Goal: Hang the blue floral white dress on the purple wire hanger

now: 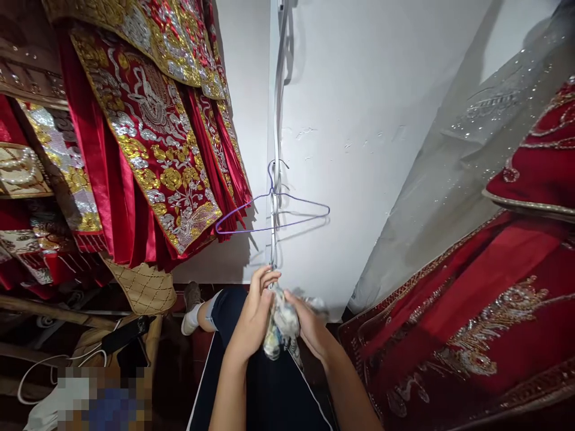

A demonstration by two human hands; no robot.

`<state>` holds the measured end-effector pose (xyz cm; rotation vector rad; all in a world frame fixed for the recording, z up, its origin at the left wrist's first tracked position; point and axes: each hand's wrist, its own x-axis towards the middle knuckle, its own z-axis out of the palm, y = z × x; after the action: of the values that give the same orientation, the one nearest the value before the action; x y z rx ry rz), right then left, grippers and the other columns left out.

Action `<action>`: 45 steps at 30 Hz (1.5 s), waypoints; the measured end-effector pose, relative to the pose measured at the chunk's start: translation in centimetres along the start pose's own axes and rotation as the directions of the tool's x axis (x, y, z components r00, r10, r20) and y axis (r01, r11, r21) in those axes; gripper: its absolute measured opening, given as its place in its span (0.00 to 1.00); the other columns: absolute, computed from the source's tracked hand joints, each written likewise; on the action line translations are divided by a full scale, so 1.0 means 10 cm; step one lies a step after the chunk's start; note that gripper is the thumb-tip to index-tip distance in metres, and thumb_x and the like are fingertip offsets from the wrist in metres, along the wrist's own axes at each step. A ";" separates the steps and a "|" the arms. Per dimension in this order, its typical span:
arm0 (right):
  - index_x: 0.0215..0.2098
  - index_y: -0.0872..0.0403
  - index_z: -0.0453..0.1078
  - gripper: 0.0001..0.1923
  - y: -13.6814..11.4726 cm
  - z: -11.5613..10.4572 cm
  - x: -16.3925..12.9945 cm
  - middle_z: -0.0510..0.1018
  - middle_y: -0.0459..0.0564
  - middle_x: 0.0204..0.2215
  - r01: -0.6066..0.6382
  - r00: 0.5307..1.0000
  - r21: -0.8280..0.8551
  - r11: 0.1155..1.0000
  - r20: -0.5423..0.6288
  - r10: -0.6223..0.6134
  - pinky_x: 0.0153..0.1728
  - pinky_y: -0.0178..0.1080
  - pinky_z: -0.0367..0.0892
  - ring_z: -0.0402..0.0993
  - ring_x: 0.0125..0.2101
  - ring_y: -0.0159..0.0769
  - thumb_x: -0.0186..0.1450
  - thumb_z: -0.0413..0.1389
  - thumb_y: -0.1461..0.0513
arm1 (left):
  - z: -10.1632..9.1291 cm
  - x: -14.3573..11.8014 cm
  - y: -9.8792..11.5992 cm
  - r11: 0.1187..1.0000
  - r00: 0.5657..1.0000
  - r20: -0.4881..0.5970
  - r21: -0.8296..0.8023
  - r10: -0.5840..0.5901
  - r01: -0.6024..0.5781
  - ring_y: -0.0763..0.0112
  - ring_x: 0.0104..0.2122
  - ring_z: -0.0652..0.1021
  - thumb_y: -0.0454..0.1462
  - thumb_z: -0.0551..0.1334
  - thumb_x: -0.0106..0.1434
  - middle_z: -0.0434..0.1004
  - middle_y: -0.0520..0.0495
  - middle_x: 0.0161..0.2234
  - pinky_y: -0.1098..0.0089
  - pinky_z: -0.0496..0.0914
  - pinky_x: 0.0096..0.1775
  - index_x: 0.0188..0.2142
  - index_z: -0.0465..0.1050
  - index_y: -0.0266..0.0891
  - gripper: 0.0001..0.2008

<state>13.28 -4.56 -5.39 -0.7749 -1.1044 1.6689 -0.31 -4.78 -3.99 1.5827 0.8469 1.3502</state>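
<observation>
My left hand [260, 311] is closed on a bunched pale cloth [284, 317], with its fingertips near the lower end of a white strap or rail [277, 120] on the wall. From the other side, my right hand [309, 326] grips the same cloth, thumb toward its top. The cloth looks whitish with patches of colour and is a little blurred; its kind cannot be made out. Above both hands, a purple wire hanger [272, 229] with no garment on it hangs by its hook from the strap.
Red embroidered garments [166, 155] hang on the left. A sheer sparkling garment [449, 161] and a red beaded gown [476, 299] hang on the right. The white wall [350, 90] stands ahead. Lower left, a wooden stool [155, 335] holds a black object and a white cable [27, 377].
</observation>
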 end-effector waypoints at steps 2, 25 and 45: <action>0.41 0.55 0.76 0.28 -0.07 -0.03 -0.09 0.79 0.52 0.33 -0.064 0.992 -0.070 0.996 0.102 0.071 0.41 0.42 0.68 0.75 0.36 0.42 0.66 0.50 0.41 | -0.07 -0.06 -0.10 0.997 0.989 0.132 0.044 -0.069 0.063 0.63 0.47 0.74 0.50 0.41 0.74 0.75 0.43 0.47 0.64 0.66 0.52 0.58 0.65 0.42 0.25; 0.45 0.53 0.79 0.16 -1.00 -1.18 1.63 0.83 0.53 0.45 0.394 0.884 -0.836 0.383 0.231 -0.406 0.52 0.48 0.69 0.77 0.48 0.49 0.65 0.55 0.55 | -1.67 0.95 -0.24 0.069 0.956 0.036 0.998 -0.291 -0.016 0.56 0.40 0.79 0.44 0.57 0.64 0.80 0.37 0.39 0.66 0.67 0.38 0.36 0.76 0.38 0.13; 0.34 0.55 0.76 0.11 -1.09 -1.02 0.87 0.82 0.51 0.34 0.370 0.851 -0.860 0.351 0.162 -0.500 0.41 0.41 0.68 0.77 0.38 0.43 0.63 0.58 0.55 | -1.23 1.36 0.44 0.411 0.955 0.272 0.862 0.120 -0.297 0.61 0.34 0.75 0.33 0.56 0.56 0.76 0.44 0.33 0.65 0.68 0.40 0.31 0.71 0.39 0.06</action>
<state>23.09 8.29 0.71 -1.0536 -1.9069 0.4579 -10.05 7.98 5.85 2.6837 1.4398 0.8682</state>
